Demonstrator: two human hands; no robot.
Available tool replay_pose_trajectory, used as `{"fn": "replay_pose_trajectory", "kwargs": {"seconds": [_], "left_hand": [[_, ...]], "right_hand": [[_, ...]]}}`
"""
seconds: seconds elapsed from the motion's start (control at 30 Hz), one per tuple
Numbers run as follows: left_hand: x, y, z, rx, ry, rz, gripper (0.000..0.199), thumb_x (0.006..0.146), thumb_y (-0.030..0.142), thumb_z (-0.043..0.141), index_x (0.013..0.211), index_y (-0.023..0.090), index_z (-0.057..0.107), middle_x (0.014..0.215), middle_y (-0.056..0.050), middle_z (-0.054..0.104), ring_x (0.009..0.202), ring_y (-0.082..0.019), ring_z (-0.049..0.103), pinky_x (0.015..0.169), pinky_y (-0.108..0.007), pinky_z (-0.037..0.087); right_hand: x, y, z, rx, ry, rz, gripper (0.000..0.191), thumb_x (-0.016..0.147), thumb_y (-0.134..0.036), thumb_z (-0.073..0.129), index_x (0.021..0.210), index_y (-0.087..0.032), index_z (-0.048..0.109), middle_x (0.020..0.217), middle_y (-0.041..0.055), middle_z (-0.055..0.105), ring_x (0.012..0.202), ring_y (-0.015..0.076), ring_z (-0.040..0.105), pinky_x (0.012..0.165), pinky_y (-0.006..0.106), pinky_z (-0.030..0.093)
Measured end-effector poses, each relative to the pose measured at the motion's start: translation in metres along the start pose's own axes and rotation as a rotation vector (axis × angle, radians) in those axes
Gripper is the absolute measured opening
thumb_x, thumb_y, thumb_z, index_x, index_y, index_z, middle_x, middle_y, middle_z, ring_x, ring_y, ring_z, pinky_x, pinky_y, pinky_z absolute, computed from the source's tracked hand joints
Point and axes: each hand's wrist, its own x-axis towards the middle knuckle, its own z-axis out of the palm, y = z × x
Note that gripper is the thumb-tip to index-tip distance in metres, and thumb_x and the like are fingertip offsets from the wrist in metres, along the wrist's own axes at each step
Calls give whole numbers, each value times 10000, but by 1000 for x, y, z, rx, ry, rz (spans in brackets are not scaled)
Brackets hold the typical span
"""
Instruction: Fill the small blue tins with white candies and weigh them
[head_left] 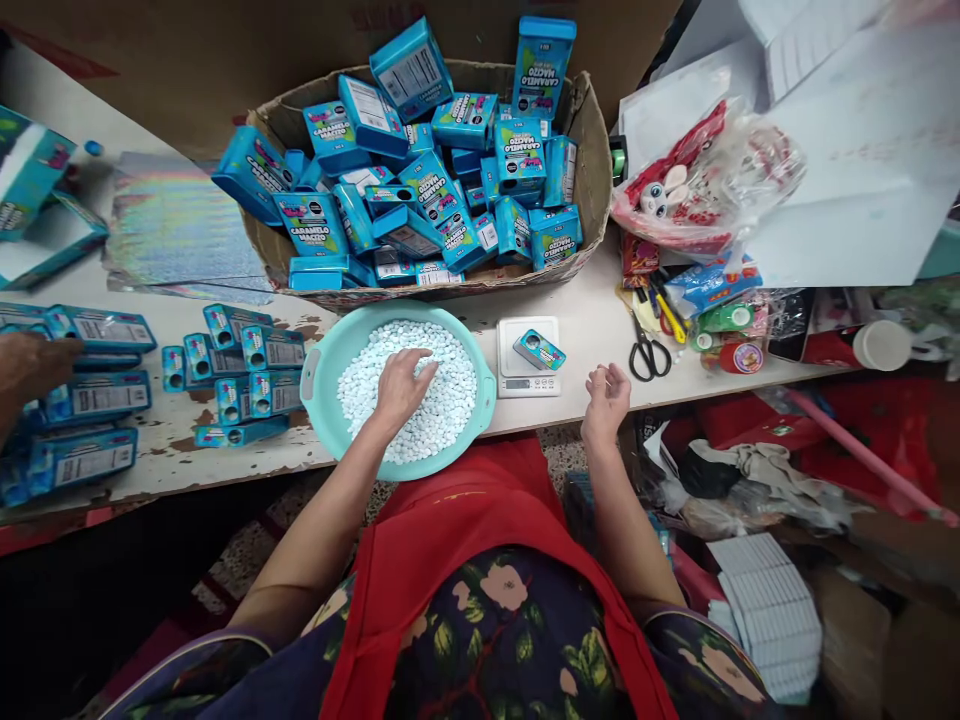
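Note:
My left hand (403, 388) rests on the small white candies (442, 400) in a turquoise basin (313, 372), its fingers stretched and slightly apart. A digital scale (517, 385) stands to the right of the basin. One small blue candy tin (541, 349) lies on the scale's plate, an opening showing at its end. Right of the scale, my right hand (606, 402) hovers at the table edge with loosely bent fingers apart; nothing shows in it.
Behind the basin, a cardboard box (596, 190) overflows with blue candy tins. More tins (270, 395) stand at left, where another person's hand (37, 365) touches some. Black scissors (649, 358), a yellow cutter (670, 315) and bagged items (720, 190) lie at right.

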Motion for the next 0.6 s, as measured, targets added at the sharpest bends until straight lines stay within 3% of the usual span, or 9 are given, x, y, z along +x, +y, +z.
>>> {"fn": "replay_pose_trajectory", "kwargs": {"seconds": [0.23, 0.43, 0.6], "left_hand": [[1, 7, -2, -15, -52, -43, 344, 885, 402, 471, 1075, 177, 650, 1143, -95, 675, 1074, -281, 605, 942, -389, 448], [-6, 4, 0, -18, -66, -61, 311, 891, 385, 485, 1050, 177, 652, 1136, -80, 682, 968, -242, 646, 887, -352, 473], [-8, 0, -1, -27, -58, -58, 271, 886, 365, 493, 1027, 194, 651, 1131, -70, 688, 952, -231, 649, 892, -347, 470]], "right_hand": [[-8, 14, -19, -69, 12, 22, 493, 685, -454, 720, 1048, -147, 589, 1062, 120, 648, 936, 199, 623, 899, 410, 493], [-11, 20, -7, -79, -37, 25, 468, 685, -457, 712, 1026, -157, 598, 1053, 113, 659, 914, 201, 627, 879, 420, 504], [-13, 7, 7, -67, -129, 3, 475, 703, -453, 705, 1065, -169, 587, 1115, 114, 648, 988, 212, 624, 900, 424, 504]]}}
